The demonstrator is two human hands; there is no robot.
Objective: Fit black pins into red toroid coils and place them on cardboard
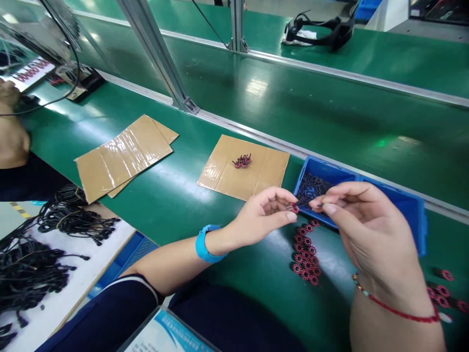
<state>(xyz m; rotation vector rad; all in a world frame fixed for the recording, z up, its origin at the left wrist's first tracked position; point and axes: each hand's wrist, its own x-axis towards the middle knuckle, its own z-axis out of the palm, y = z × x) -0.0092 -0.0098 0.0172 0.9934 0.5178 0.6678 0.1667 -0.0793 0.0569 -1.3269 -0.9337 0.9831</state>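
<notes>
My left hand (pixel 256 220), with a blue band at the wrist, pinches a small red toothed motor stator (pixel 294 208) between thumb and fingers. Opposite it, my right hand (pixel 377 239) is closed in a pinch on a thin black sleeve piece (pixel 319 205), largely covered by the fingertips. Both hands are raised in front of a blue bin (pixel 421 220); many short black sleeves (pixel 311 186) lie in its left compartment. Below my hands, a cluster of red stators (pixel 306 254) rests on the green table. A few stators with dark leads (pixel 242 161) sit on a cardboard sheet (pixel 216 166).
More red stators (pixel 442 290) lie at the right edge. Overlapping cardboard sheets (pixel 124 151) are at left. Bundled black cables (pixel 32 274) fill a white-topped surface at lower left. A co-worker's arm (pixel 12 137) shows at far left. A metal post (pixel 154 49) stands behind.
</notes>
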